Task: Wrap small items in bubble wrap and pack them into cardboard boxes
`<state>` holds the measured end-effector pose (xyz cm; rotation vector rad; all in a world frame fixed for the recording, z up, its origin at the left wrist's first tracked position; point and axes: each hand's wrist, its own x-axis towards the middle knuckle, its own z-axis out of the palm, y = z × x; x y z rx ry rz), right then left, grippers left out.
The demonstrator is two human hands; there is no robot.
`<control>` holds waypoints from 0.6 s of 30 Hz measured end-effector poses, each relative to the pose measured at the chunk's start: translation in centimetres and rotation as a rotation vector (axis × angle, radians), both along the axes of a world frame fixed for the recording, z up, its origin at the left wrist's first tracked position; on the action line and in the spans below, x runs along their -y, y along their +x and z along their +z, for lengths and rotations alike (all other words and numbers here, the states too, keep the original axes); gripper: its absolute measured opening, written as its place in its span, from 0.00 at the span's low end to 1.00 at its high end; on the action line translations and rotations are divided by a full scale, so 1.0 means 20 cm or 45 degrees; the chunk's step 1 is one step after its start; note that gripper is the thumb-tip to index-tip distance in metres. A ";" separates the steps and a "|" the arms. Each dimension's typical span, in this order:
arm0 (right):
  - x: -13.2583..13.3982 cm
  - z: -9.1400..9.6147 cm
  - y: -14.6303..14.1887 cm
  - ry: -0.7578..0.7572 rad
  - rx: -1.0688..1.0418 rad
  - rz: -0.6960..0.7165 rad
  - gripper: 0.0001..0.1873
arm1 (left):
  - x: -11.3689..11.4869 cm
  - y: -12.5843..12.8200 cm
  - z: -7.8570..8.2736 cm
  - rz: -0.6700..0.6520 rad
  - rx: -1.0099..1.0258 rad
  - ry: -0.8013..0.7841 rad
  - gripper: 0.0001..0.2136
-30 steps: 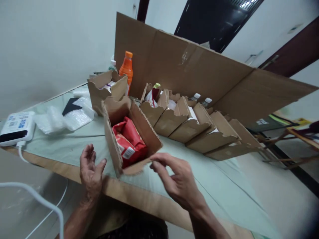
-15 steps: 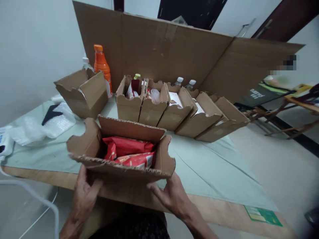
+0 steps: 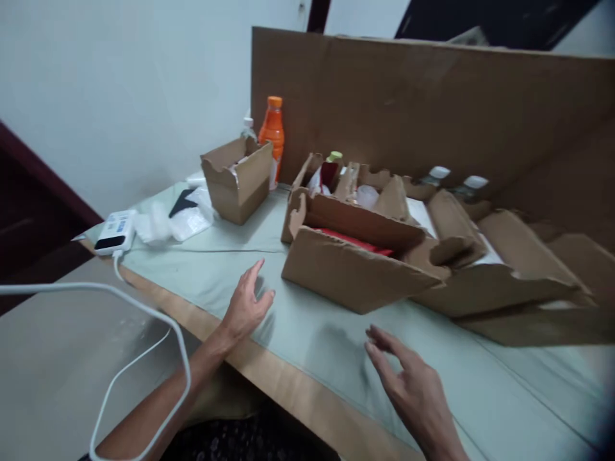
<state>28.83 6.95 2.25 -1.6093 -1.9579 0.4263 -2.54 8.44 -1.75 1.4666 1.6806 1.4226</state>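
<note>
Left hand [image 3: 244,308]: fingers extended, thumb spread.
Right hand [image 3: 416,376]: fingers half-bent, thumb parted.
Nearest cardboard box [image 3: 348,272]: ahead of both hands.

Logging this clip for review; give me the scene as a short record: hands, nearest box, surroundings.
Left hand: open, holding nothing, apart from front box
Right hand: open, holding nothing, apart from front box
Front box: cardboard, open-topped, red contents partly visible
Behind it: row of boxes
Farther left: separate box, orange bottle behind it
Backdrop: cardboard panel
Surface: pale green cloth
</note>
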 end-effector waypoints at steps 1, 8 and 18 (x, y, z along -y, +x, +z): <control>0.03 0.00 -0.02 -0.008 0.030 0.073 0.20 | 0.06 -0.04 -0.01 0.021 -0.028 -0.003 0.27; -0.12 0.12 -0.65 0.057 0.050 0.795 0.13 | 0.25 -0.20 -0.07 0.068 -0.171 0.220 0.14; -0.69 0.12 -1.98 -0.038 0.410 1.334 0.20 | 0.23 -0.18 -0.08 0.051 -0.151 0.369 0.15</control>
